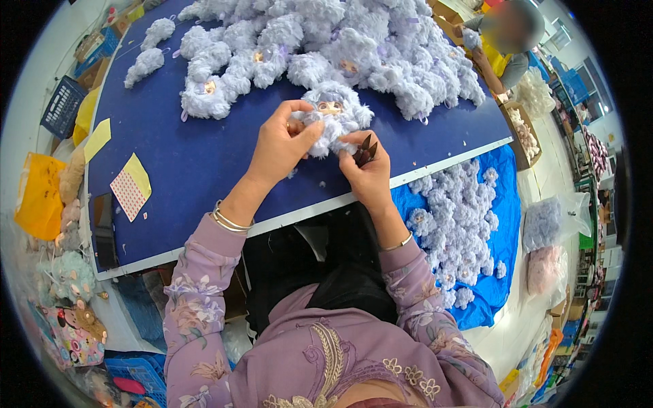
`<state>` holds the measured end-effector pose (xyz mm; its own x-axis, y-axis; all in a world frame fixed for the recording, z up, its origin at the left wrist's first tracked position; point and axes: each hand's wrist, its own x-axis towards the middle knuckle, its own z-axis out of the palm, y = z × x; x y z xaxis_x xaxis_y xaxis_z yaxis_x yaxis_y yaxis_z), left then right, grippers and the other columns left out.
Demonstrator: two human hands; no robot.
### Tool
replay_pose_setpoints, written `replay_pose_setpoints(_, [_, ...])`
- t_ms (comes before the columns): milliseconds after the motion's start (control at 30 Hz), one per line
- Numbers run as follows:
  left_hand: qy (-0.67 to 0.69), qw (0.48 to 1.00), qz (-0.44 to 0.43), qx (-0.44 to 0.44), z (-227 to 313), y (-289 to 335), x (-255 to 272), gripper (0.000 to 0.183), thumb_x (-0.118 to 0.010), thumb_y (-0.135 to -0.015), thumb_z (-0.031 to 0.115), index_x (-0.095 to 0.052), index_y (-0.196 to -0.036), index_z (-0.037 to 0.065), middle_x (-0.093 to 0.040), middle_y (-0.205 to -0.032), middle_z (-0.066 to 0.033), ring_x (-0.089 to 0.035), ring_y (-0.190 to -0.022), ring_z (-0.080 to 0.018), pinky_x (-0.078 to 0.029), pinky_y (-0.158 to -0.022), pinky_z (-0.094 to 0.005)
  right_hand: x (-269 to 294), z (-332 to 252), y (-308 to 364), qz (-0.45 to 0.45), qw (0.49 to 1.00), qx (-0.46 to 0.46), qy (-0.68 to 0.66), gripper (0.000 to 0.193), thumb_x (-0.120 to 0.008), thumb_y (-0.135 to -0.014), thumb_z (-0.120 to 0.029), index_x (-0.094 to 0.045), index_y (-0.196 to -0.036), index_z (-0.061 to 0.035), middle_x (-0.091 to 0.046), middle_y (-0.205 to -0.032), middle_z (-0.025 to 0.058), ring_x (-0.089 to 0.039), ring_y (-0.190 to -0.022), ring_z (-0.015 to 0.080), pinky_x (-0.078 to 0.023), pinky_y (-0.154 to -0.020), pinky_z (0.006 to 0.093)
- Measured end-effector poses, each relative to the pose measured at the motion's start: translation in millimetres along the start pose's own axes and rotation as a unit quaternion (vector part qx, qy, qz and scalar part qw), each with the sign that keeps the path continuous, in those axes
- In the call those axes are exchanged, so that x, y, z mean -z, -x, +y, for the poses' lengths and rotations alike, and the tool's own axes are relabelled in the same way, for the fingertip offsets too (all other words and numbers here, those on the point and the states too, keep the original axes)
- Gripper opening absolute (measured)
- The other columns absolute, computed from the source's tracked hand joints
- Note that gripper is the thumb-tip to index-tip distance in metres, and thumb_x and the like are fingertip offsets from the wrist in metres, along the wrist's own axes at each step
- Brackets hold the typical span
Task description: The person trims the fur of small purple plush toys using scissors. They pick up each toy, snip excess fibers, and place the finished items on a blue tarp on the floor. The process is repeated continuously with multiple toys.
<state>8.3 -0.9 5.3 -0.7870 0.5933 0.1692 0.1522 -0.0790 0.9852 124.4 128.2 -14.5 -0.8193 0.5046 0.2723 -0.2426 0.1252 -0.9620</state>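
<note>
A small fluffy pale-lavender plush doll [340, 102] with a light face is held just above the blue table, its face turned up. My left hand [282, 139] grips it from the left side, thumb and fingers pressed into the fur. My right hand [369, 170] is closed around dark pointed thread snips [366, 151], whose tips stick up from the fist. Its thumb and forefinger also pinch the lower fur of the doll. The fingertips are partly hidden in the fur.
A large heap of similar plush dolls [326, 41] covers the far side of the blue table [224, 156]. A red-dotted sticker sheet [130, 190] lies at left. More dolls [456, 224] lie on a blue sheet [507, 272] at right. Another person [507, 41] works at far right.
</note>
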Motion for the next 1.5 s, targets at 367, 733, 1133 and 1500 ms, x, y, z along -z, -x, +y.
replay_pose_setpoints(367, [0.053, 0.998, 0.011, -0.016, -7.4, -4.5, 5.0, 0.012, -0.065, -0.087, 0.009, -0.059, -0.092, 0.0, -0.058, -0.076, 0.0015, -0.05, -0.065, -0.0024, -0.043, -0.056, -0.019, 2.2, 0.2, 2.7, -0.058, 0.997, 0.002, 0.052, 0.013, -0.06, -0.079, 0.001, -0.053, -0.088, -0.005, -0.045, -0.069, -0.0065, -0.038, -0.059, 0.0002, -0.031, -0.052, 0.0184])
replay_pose_setpoints(733, [0.051, 0.998, -0.025, -0.033, -9.1, -0.6, 2.0, 0.009, -0.061, -0.082, 0.001, -0.056, -0.089, 0.0, -0.057, -0.074, 0.0016, -0.05, -0.063, -0.0022, -0.043, -0.055, -0.0197, 0.6, 6.6, -7.2, 0.058, 0.996, -0.02, -0.067, 0.02, -0.064, -0.086, -0.004, -0.059, -0.103, 0.0036, -0.062, -0.093, 0.0004, -0.055, -0.08, 0.0062, -0.045, -0.07, 0.0226])
replay_pose_setpoints(1133, [-0.191, 0.962, -0.072, -0.182, 4.2, 16.0, -17.8, 0.014, -0.066, -0.076, 0.003, -0.055, -0.085, 0.002, -0.061, -0.068, -0.0115, -0.064, -0.059, -0.0229, -0.049, -0.056, -0.0306, 6.8, -9.0, -12.8, -0.002, 0.989, -0.057, -0.136, 0.034, -0.072, -0.081, -0.011, -0.062, -0.112, 0.0013, -0.065, -0.099, 0.0028, -0.059, -0.087, 0.01, -0.048, -0.077, 0.0256])
replay_pose_setpoints(1500, [-0.177, 0.965, -0.102, -0.162, 5.1, 21.1, -16.0, 0.013, -0.065, -0.076, 0.006, -0.057, -0.086, 0.004, -0.063, -0.068, -0.0111, -0.064, -0.059, -0.0242, -0.05, -0.056, -0.0319, 14.3, -8.3, -14.2, -0.021, 0.978, -0.112, -0.174, 0.027, -0.074, -0.081, -0.008, -0.067, -0.106, -0.0003, -0.067, -0.099, 0.0038, -0.062, -0.086, 0.0112, -0.049, -0.074, 0.0252])
